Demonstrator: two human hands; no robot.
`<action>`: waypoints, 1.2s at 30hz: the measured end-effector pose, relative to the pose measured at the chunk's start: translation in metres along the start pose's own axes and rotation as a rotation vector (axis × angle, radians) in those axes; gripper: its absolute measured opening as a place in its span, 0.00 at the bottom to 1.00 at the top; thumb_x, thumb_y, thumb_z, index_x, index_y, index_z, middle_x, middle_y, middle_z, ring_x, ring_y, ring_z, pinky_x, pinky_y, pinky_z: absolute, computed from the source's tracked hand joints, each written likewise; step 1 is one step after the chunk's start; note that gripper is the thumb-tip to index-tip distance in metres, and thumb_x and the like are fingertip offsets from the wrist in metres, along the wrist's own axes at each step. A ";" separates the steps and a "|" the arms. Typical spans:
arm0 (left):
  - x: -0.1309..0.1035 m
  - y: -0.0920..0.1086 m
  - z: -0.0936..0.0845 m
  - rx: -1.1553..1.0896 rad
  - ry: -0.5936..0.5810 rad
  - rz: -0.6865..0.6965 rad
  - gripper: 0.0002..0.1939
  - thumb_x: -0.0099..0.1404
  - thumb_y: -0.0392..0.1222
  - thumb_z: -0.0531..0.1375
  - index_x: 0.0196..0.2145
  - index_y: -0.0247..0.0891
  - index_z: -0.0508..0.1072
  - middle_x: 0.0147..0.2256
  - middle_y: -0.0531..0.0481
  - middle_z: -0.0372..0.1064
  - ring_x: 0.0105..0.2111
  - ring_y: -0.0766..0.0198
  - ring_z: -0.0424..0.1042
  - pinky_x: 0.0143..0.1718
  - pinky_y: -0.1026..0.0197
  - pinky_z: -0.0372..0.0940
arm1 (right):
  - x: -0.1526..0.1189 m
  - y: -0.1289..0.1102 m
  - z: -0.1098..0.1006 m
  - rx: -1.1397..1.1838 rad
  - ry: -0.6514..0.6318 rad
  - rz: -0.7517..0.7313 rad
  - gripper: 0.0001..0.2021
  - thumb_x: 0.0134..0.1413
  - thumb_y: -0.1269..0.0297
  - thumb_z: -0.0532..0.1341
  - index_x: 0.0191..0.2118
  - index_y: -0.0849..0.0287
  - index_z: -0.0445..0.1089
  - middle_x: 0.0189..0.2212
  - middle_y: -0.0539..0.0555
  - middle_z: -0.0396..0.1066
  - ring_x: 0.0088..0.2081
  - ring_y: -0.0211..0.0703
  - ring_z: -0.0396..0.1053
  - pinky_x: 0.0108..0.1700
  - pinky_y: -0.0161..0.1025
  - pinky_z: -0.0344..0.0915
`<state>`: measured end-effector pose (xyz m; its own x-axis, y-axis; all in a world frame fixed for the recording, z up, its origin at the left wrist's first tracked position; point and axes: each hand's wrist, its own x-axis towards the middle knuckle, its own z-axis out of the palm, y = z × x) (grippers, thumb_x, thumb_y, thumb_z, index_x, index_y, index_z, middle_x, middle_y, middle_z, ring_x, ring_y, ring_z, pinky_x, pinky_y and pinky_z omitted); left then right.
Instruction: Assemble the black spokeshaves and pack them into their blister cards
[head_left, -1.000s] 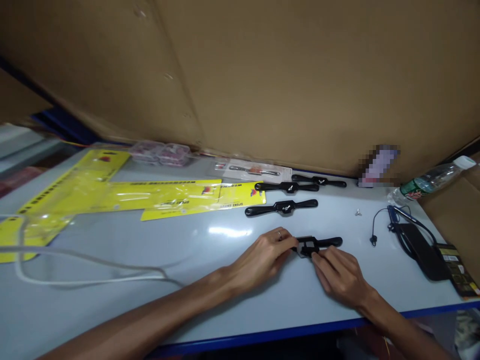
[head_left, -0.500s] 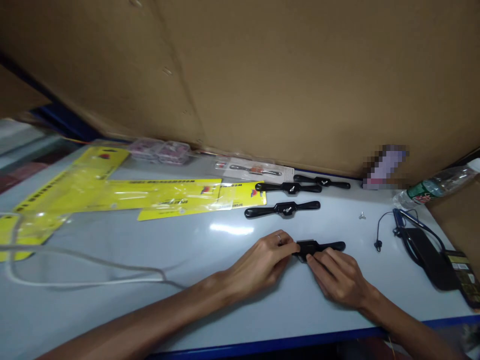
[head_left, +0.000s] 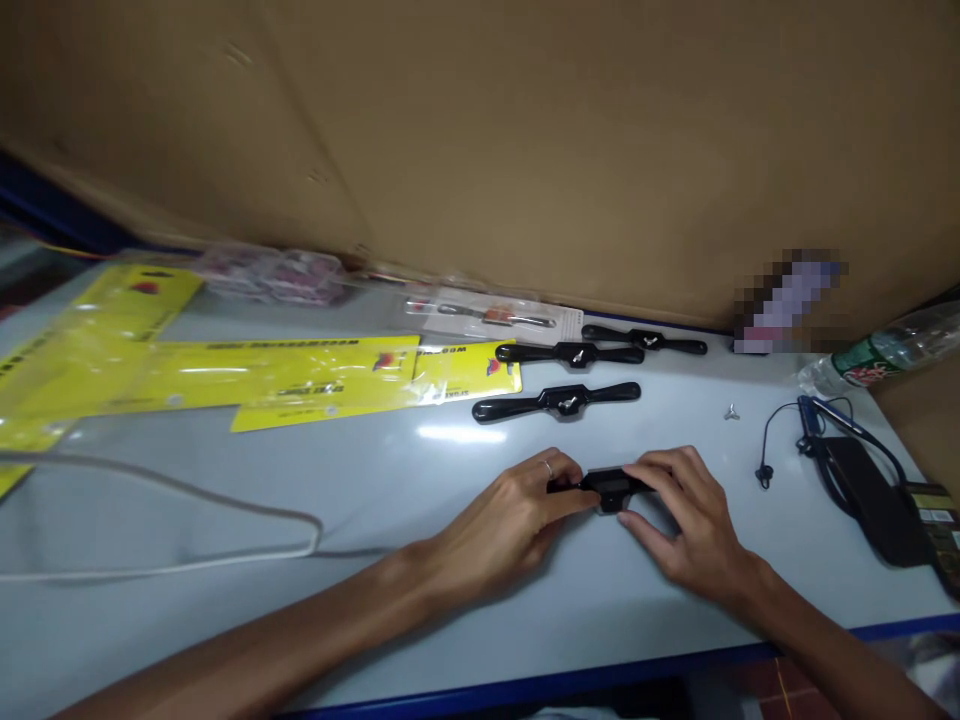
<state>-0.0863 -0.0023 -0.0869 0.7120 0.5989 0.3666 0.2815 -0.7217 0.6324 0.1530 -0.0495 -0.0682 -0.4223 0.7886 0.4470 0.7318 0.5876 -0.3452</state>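
Note:
A black two-handled tool [head_left: 613, 484] is held low over the grey table, its flat middle part showing between my hands. My left hand [head_left: 525, 510], with a ring on one finger, grips its left side with the fingers closed. On the right side, the thumb and fingertips of my right hand [head_left: 686, 515] pinch the tool at its middle and handle. Behind them lie three similar black tools, one nearer [head_left: 568, 401], one further back [head_left: 577, 355] and one at the back right [head_left: 649, 340]. A small silver wing-shaped piece [head_left: 731, 411] rests to the right.
Yellow cards in clear plastic [head_left: 300, 375] cover the back left, near clear boxes [head_left: 307, 275] and a packaged tool [head_left: 495, 317]. A pale cable [head_left: 225, 497] loops at left. At right are a bottle [head_left: 870, 362], earphones [head_left: 763, 474] and a black case [head_left: 877, 500]. Cardboard stands behind.
My right hand has shifted its grip, its fingers now raised over the tool's right handle and the thumb lower. More of the tool's middle shows. The whole view has moved slightly.

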 end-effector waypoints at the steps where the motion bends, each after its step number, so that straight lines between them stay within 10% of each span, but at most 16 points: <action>1: 0.000 0.000 0.000 0.003 -0.001 -0.001 0.21 0.65 0.23 0.53 0.48 0.38 0.78 0.41 0.43 0.72 0.40 0.59 0.73 0.39 0.57 0.72 | 0.001 0.001 0.000 0.008 -0.019 0.015 0.18 0.61 0.67 0.65 0.56 0.63 0.67 0.45 0.63 0.70 0.45 0.51 0.66 0.44 0.49 0.70; 22: -0.001 -0.004 -0.002 0.092 -0.051 0.038 0.25 0.62 0.21 0.52 0.50 0.40 0.76 0.43 0.43 0.70 0.42 0.57 0.72 0.40 0.55 0.73 | 0.034 0.019 -0.018 -0.128 -0.464 -0.133 0.23 0.60 0.55 0.66 0.55 0.63 0.67 0.47 0.62 0.69 0.48 0.55 0.64 0.51 0.54 0.65; 36: 0.000 0.001 -0.007 0.096 -0.063 0.041 0.23 0.62 0.23 0.53 0.51 0.39 0.75 0.43 0.43 0.70 0.40 0.59 0.71 0.38 0.58 0.72 | 0.027 0.027 -0.009 -0.072 -0.314 -0.247 0.17 0.64 0.57 0.63 0.50 0.66 0.70 0.43 0.62 0.72 0.45 0.53 0.66 0.45 0.50 0.66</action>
<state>-0.0907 -0.0009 -0.0820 0.7623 0.5473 0.3455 0.3093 -0.7770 0.5483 0.1662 -0.0142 -0.0585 -0.7246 0.6492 0.2313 0.6189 0.7606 -0.1959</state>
